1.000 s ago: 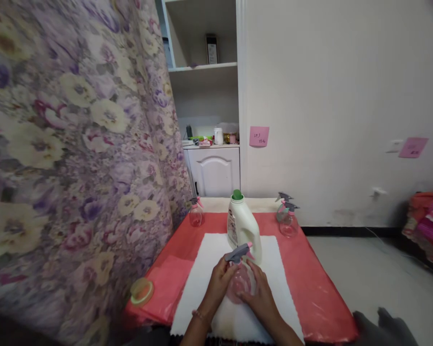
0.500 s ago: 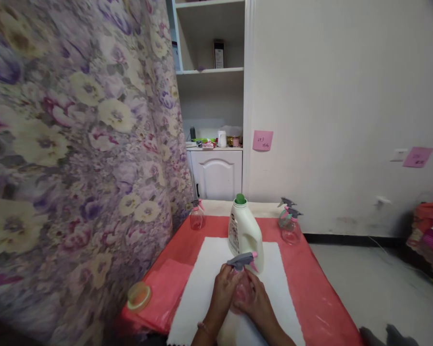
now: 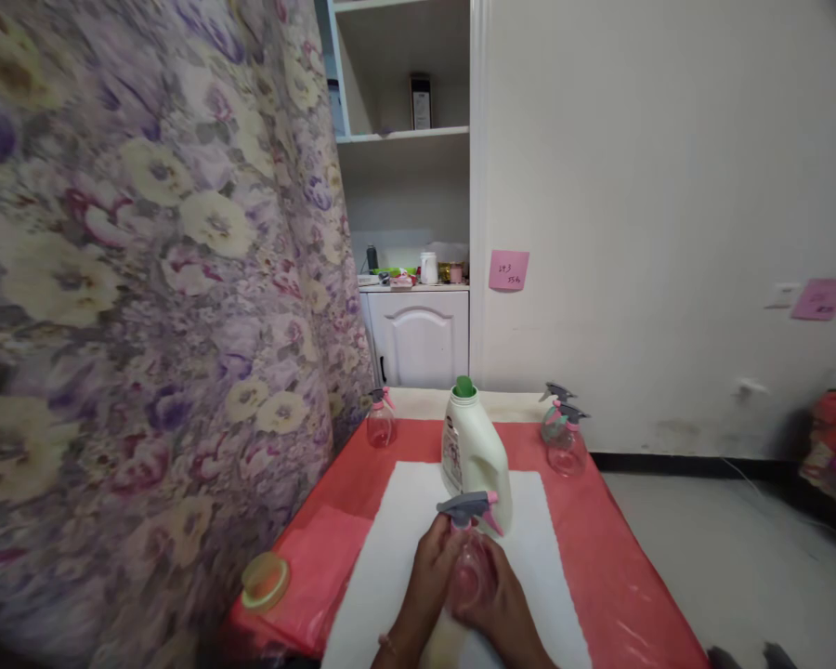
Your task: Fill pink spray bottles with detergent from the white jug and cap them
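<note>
The spray bottle is sitting right between the two hands, in front of the person and over the white cloth. The left hand is wrapping its upper left side, the fingers curling in close below the grey spray head. The right hand is cupping the lower right side, its fingers partly hidden from me. Both hands are closing only as far as the clear, pinkish body allows, and both are holding it. The spray head is showing above the hands, its pink nozzle pointing right; I cannot tell whether the base is touching the cloth.

Just beyond the bottle, a pale jug is standing upright, a green spout showing in its mouth. A second spray bottle is standing at the far left of the red surface, and two more are standing close together at the far right. A roll of tape is lying near the left edge, well apart from the hands.
</note>
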`<state>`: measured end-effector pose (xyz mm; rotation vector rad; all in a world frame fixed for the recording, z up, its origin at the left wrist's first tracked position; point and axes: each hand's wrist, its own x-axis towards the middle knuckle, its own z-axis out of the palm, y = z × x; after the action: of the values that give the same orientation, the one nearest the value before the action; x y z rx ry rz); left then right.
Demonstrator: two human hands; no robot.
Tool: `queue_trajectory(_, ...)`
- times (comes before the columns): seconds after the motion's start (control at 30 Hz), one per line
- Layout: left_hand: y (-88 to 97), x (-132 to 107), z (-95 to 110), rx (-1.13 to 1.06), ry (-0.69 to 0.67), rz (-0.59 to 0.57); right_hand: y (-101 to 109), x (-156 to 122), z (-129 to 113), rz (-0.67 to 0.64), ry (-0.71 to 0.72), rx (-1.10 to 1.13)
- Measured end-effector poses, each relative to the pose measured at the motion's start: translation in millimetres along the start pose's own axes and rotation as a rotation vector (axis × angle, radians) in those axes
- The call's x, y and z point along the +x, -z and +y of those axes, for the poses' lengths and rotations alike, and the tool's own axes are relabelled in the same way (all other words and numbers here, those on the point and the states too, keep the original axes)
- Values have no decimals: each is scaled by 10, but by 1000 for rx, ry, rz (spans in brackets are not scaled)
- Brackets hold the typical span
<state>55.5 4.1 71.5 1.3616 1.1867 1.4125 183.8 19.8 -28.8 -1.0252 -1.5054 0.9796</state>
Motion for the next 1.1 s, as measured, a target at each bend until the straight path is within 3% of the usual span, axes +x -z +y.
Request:
queue_trajectory(0.3, -3, -114, 364, -239, 49, 21, 44, -149, -211, -9, 102, 263)
queue_trajectory(0.63, 6, -276, 457, -369, 68, 71, 103, -337, -349, -28, 66, 269)
queue_trajectory(0.8, 4, -308, 464, -421, 53, 70, 130, -325, -416, -88, -31, 429)
queue_trajectory(0.97, -6, -316, 507, -486, 74, 30, 224, -311, -709, -269, -156, 754)
queue_trajectory(1.1, 3, -315, 538, -516, 83, -1, 214, -364, -856, -290, -405, 1120)
